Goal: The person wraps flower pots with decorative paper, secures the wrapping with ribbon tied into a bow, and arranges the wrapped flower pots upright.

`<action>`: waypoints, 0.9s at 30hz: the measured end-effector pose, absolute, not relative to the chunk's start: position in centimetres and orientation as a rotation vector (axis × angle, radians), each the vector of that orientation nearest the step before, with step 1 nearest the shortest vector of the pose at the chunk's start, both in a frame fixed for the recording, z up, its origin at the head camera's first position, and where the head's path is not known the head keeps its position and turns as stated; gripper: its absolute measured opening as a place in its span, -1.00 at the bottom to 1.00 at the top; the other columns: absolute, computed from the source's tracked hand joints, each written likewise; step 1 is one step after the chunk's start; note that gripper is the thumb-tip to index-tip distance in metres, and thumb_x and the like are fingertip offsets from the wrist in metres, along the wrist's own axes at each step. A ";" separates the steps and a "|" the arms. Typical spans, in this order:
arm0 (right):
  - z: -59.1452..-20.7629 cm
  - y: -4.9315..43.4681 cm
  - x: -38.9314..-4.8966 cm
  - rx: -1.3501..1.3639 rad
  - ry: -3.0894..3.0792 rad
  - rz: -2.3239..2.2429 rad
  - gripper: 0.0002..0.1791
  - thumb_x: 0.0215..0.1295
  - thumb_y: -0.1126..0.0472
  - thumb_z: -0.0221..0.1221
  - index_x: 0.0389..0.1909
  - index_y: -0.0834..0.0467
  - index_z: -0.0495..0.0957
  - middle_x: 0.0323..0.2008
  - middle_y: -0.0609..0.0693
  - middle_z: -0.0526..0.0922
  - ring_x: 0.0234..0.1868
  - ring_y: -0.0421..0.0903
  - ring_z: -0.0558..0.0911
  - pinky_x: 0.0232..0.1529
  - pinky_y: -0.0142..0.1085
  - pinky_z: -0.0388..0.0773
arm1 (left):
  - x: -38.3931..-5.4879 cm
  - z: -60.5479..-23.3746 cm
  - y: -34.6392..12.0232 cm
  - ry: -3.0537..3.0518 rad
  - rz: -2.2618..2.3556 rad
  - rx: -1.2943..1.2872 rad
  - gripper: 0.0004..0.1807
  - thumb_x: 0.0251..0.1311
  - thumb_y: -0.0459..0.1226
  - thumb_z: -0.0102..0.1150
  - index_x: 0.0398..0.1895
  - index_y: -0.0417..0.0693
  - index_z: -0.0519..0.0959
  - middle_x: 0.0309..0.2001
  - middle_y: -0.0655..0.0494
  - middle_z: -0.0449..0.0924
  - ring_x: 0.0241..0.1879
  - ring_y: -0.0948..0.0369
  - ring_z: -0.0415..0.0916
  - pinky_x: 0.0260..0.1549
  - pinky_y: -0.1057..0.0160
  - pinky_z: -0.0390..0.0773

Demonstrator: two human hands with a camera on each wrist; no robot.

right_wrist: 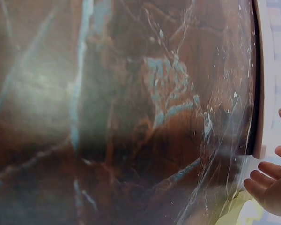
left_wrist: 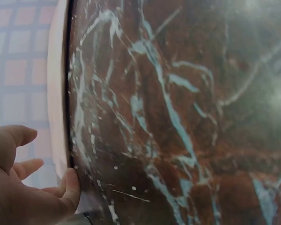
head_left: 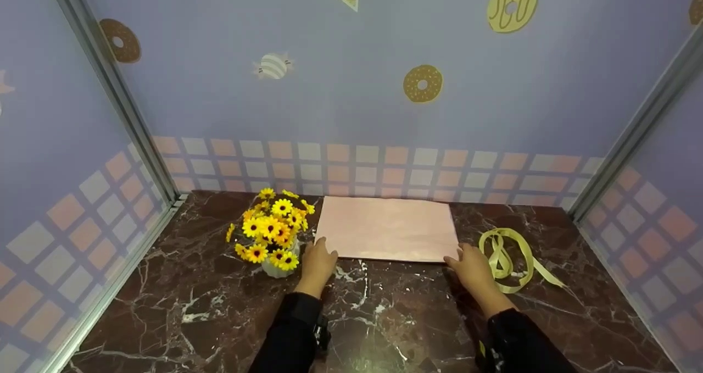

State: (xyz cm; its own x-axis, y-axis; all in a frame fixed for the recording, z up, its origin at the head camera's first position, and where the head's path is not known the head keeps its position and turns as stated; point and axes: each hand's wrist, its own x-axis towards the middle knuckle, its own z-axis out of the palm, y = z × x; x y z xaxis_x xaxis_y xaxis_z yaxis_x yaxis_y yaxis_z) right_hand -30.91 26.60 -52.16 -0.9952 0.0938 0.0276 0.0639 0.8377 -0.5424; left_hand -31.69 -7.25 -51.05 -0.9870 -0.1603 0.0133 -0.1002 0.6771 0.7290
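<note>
A flat, pink rectangular piece that looks like a stack or fold of paper (head_left: 387, 229) lies on the marble-patterned table, its long side toward me. At its front left corner is my left hand (head_left: 318, 266), fingers along the short edge. In the left wrist view, that hand's fingers (left_wrist: 71, 187) are loosely spread and a fingertip is right at the pink edge. My right hand (head_left: 473, 269) is at the front right corner, thumb by the front edge. Its fingers (right_wrist: 267, 180) appear relaxed and apart in the right wrist view.
Left of the pink paper stands a pale vase (head_left: 277, 269) with yellow flowers (head_left: 270, 227). A loosely coiled yellow ribbon (head_left: 526, 246) lies to the right, beside my right hand. Patterned walls (head_left: 351, 115) enclose the dark table (head_left: 192, 312) at the back and sides.
</note>
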 end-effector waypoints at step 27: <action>-52.4 27.1 -31.7 -0.386 -2.725 1.222 -0.46 0.10 0.41 0.16 0.13 0.56 0.39 -0.11 0.44 0.58 -0.09 0.29 0.57 -0.10 0.03 0.53 | -32.3 -51.2 -7.9 -2.562 -1.444 0.375 -0.54 0.24 -0.52 0.05 0.25 -0.41 0.41 0.17 -0.36 0.44 0.15 -0.19 0.41 -0.12 0.02 0.55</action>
